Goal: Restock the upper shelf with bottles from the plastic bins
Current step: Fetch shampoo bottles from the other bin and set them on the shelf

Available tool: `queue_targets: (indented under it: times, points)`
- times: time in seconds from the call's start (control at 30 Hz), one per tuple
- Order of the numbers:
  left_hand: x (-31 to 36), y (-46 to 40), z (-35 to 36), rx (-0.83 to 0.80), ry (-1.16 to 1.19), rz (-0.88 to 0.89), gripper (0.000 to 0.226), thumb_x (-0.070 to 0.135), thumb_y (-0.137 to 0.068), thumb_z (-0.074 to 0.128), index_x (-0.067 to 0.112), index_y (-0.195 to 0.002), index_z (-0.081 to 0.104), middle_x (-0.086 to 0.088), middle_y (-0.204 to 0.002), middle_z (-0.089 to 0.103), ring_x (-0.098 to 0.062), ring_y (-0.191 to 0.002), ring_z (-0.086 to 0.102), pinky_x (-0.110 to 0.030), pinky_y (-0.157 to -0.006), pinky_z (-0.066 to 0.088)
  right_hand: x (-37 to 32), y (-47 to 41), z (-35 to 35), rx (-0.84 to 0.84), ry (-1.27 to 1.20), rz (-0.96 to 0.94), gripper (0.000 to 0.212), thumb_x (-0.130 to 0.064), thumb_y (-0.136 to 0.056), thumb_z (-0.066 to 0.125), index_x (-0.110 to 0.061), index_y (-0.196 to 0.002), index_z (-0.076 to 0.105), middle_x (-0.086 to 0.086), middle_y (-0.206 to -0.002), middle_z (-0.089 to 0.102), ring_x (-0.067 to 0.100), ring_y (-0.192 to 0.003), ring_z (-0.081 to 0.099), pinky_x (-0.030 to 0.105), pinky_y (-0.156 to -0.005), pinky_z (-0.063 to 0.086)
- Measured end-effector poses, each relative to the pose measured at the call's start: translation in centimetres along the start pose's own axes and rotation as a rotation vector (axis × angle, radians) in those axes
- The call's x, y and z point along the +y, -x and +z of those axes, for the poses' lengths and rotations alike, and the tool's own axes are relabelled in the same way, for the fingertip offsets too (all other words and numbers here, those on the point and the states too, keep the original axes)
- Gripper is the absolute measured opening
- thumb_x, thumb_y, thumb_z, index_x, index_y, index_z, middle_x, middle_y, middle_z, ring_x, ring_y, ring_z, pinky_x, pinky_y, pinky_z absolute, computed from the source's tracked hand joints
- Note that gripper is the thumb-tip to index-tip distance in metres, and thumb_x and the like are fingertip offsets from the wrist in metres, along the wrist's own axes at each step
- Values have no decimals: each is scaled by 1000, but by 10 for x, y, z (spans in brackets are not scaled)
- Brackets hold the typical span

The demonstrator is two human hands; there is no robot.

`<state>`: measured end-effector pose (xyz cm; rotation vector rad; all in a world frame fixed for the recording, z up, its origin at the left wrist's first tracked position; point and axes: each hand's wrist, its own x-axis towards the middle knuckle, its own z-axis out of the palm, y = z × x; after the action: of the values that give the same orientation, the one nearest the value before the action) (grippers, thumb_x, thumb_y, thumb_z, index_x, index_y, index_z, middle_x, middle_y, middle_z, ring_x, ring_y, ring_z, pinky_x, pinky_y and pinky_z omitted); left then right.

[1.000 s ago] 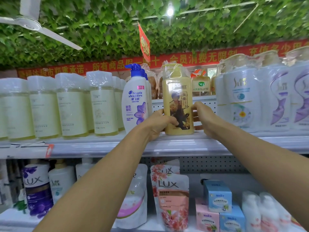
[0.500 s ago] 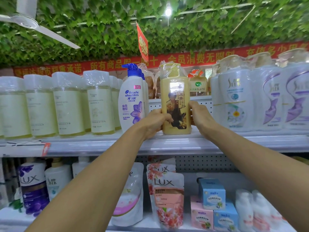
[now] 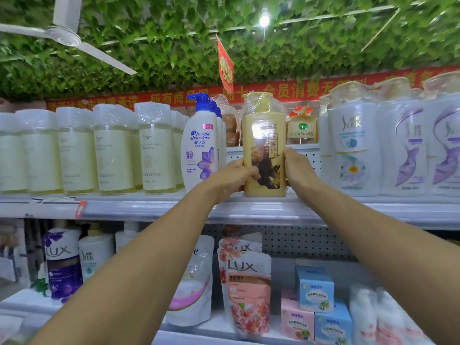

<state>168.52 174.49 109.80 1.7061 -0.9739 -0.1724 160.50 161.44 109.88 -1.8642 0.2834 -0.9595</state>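
Standing upright on the grey metal upper shelf (image 3: 249,207) is a tall yellow plastic pump bottle wrapped in clear film, with a dark figure on its label (image 3: 264,148); its base rests near the shelf's front edge. Left hand (image 3: 234,176) grips the bottle's lower left side, fingers curled round the front edge of the label. Right hand (image 3: 297,168) presses against the bottle's lower right side, thumb at the front corner and the remaining fingers hidden behind the bottle, so how far they wrap I cannot tell. Both forearms reach up from the bottom of the view to the bottle. Just left of the yellow bottle, apart from it by a narrow gap: a white head & shoulders bottle with blue pump and purple flower (image 3: 200,145), with more of the same lined up behind it. Further left of the yellow bottle: a row of pale yellow clear-capped rectangular bottles (image 3: 114,150). Right of the yellow bottle: white bottles with purple swirl labels and film-wrapped caps (image 3: 353,145). Behind the yellow bottle: bagged bread loaves (image 3: 302,128), partly hidden. Below the yellow bottle, on the lower shelf: a pink LUX refill pouch (image 3: 247,292) and blue and pink small cartons (image 3: 315,310).
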Motion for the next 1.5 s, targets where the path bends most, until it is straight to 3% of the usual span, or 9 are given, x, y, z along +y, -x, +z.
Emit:
queue_targets:
  times: [0.1, 0.37, 0.5, 0.67, 0.83, 1.03, 1.17, 1.3, 1.5]
  points:
    - [3, 2, 3, 45, 15, 7, 25, 15, -95, 54, 19, -120, 55, -5, -112, 65, -19, -106, 61, -31, -90, 49, 0, -4, 2, 30, 9, 7, 40, -31, -99, 20, -12, -82, 51, 15, -96, 60, 31, -95, 57, 50, -94, 46]
    - [-11, 39, 14, 312, -270, 361, 26, 28, -95, 57, 31, -121, 53, 24, -108, 58, 9, -96, 54, -16, -81, 43, 1, 13, 10, 218, -93, -237, 51, -35, -94, 33, -17, -143, 33, 5, -140, 41, 22, -125, 45, 44, -106, 39]
    - [-23, 61, -4, 559, -325, 495, 28, 24, -94, 61, 18, -122, 59, 8, -114, 56, -7, -107, 53, -28, -94, 49, -5, 48, 25, 449, 5, -513, 35, -22, -98, 41, -10, -131, 42, -2, -117, 40, 20, -113, 42, 33, -95, 38]
    - [-32, 65, -51, 801, -254, 570, 30, 24, -90, 65, 15, -116, 53, 5, -113, 45, -16, -112, 46, -14, -89, 41, -26, 67, 59, 304, 53, -674, 24, -13, -99, 43, -7, -121, 49, -2, -107, 46, 15, -97, 45, 26, -83, 40]
    - [-32, 44, -81, 604, 122, 221, 52, 46, -98, 46, 8, -134, 45, -7, -132, 53, -25, -120, 56, -48, -103, 47, -39, 66, 97, -6, 39, -473, 19, -32, -104, 33, -23, -114, 46, -17, -97, 51, -21, -87, 51, 3, -68, 39]
    - [-31, 15, -98, 371, 301, 157, 64, 64, -100, 18, 32, -89, 72, 8, -81, 77, -8, -75, 73, -30, -71, 54, -49, 29, 117, -65, -159, -144, 41, -35, -105, 22, -26, -81, 53, -20, -66, 60, -18, -48, 54, 7, -47, 47]
    - [-38, -6, -105, 240, 447, 55, 75, 72, -96, 13, 44, -70, 78, 5, -81, 78, -13, -72, 75, -34, -71, 57, -51, 9, 130, -100, -294, 35, 45, -47, -105, 19, -27, -75, 47, -11, -92, 63, 3, -84, 60, 41, -95, 48]
    - [-42, -14, -109, 190, 558, -24, 80, 78, -91, 15, 32, -82, 79, -4, -92, 78, -24, -79, 76, -39, -67, 61, -51, 2, 143, -106, -324, 148, 53, -52, -102, 21, -18, -71, 47, -6, -48, 58, 8, -33, 48, 21, -46, 37]
    - [-43, -9, -113, 139, 500, -67, 80, 78, -91, 14, 30, -82, 78, -1, -86, 78, -19, -76, 75, -35, -65, 60, -48, 2, 142, -119, -293, 155, 50, -52, -103, 21, -21, -74, 47, -6, -59, 56, 4, -32, 46, 22, -48, 33]
